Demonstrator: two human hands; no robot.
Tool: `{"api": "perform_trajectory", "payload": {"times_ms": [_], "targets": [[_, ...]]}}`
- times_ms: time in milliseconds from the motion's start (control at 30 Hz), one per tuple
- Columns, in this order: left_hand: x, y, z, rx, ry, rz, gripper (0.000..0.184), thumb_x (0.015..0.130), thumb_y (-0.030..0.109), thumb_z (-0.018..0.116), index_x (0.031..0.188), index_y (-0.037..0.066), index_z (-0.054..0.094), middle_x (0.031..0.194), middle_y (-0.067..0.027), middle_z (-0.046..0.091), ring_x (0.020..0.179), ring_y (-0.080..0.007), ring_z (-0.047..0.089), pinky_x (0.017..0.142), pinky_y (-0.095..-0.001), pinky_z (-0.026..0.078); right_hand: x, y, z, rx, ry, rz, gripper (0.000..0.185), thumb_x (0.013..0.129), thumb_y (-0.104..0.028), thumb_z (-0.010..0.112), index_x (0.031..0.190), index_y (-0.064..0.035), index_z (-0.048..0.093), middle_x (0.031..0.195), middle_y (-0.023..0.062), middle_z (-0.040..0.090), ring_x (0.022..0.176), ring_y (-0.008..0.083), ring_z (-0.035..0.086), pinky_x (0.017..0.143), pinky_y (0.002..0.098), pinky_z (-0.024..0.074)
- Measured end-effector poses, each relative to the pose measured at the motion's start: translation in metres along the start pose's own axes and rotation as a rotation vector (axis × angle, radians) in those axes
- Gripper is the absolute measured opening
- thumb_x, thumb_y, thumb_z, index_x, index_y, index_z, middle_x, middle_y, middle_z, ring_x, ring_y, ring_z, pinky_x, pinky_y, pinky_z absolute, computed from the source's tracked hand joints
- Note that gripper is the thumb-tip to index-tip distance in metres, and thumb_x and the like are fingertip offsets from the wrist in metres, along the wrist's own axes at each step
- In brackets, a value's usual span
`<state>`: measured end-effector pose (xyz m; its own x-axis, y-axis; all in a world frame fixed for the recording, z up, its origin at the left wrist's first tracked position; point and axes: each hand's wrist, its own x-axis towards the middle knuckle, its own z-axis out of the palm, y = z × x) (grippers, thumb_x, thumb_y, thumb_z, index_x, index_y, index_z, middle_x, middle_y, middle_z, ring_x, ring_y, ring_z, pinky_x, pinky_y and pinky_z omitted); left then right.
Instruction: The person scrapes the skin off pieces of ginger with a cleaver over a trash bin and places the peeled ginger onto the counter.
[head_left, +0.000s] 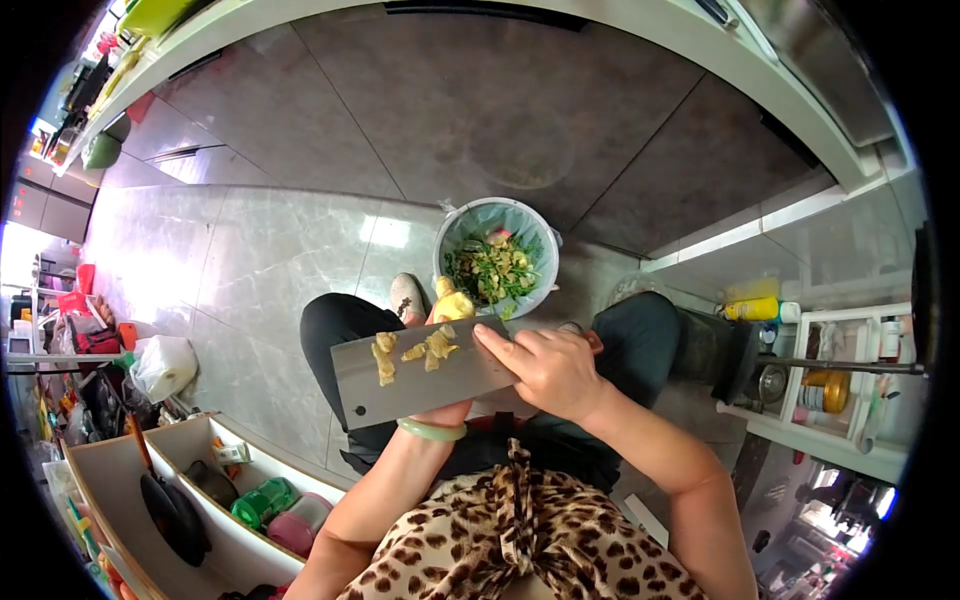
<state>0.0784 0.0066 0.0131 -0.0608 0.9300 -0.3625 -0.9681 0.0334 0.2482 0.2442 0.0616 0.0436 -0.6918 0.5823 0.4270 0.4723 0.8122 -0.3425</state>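
Head view: my right hand (558, 370) clasps a flat cleaver (430, 388), ragged peel (437, 347) clinging. My half-hidden left hand (443, 412) grips knobbly ginger (454, 305).

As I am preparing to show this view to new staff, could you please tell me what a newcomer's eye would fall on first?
Probably the broad cleaver near the centre, with yellowish pieces on its blade and the right hand gripping it. Just beyond it, the bin of green and yellowish scraps stands out, as does the leopard-print top at the bottom.
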Motion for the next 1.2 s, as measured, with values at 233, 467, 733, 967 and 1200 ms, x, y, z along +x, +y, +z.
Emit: {"api": "perform_trajectory", "payload": {"times_ms": [233, 467, 733, 967, 1200], "targets": [[0.001, 0.008, -0.009, 0.011, 0.028, -0.084, 0.028, 0.092, 0.021, 0.057, 0.116, 0.007, 0.056, 0.114, -0.0068, 0.061, 0.105, -0.0212, 0.058, 0.086, -0.0373, 0.051, -0.02, 0.045, 0.014, -0.019, -0.081, 0.283, 0.055, 0.07, -0.011, 0.064, 0.125, -0.0147, 0.06, 0.081, 0.0078, 0.065, 0.068, 0.0256, 0.065, 0.061, 0.0359, 0.0529], [0.004, 0.001, -0.001, 0.052, -0.071, 0.001, 0.039, 0.097, 0.035, 0.048, 0.124, 0.008, 0.052, 0.119, -0.0079, 0.059, 0.109, -0.0226, 0.056, 0.095, -0.0381, 0.046, 0.003, 0.003, -0.017, 0.057, -0.042, 0.078, 0.059, 0.068, -0.012, 0.067, 0.127, -0.0163, 0.059, 0.068, 0.0017, 0.054, 0.061, 0.0191, 0.059, 0.057, 0.0307, 0.0489], [0.007, 0.003, -0.01, 0.155, 0.057, -0.003, 0.037, 0.096, 0.035, 0.052, 0.123, 0.011, 0.055, 0.118, -0.0085, 0.061, 0.107, -0.0218, 0.058, 0.091, -0.036, 0.05, -0.001, -0.005, 0.0, -0.036, -0.026, -0.028, 0.056, 0.071, -0.013, 0.065, 0.127, -0.0155, 0.06, 0.065, -0.0004, 0.047, 0.06, 0.0166, 0.057, 0.055, 0.0279, 0.0483], [-0.003, 0.007, -0.008, -0.108, -0.01, -0.129, 0.025, 0.096, 0.027, 0.052, 0.116, 0.011, 0.057, 0.112, -0.0072, 0.061, 0.103, -0.0215, 0.057, 0.082, -0.031, 0.051, -0.013, 0.04, 0.02, -0.069, -0.045, 0.266, 0.052, 0.073, -0.011, 0.065, 0.125, -0.0157, 0.06, 0.076, 0.0071, 0.063, 0.062, 0.0242, 0.063, 0.056, 0.0354, 0.052], [-0.003, 0.006, 0.012, -0.048, 0.018, -0.101, 0.038, 0.094, 0.037, 0.051, 0.122, 0.011, 0.055, 0.122, -0.0067, 0.059, 0.113, -0.0205, 0.056, 0.092, -0.0384, 0.048, 0.002, -0.002, -0.016, 0.073, -0.026, 0.063, 0.054, 0.071, -0.011, 0.067, 0.125, -0.0154, 0.06, 0.066, 0.0016, 0.053, 0.06, 0.0191, 0.059, 0.055, 0.0316, 0.0487]]}}
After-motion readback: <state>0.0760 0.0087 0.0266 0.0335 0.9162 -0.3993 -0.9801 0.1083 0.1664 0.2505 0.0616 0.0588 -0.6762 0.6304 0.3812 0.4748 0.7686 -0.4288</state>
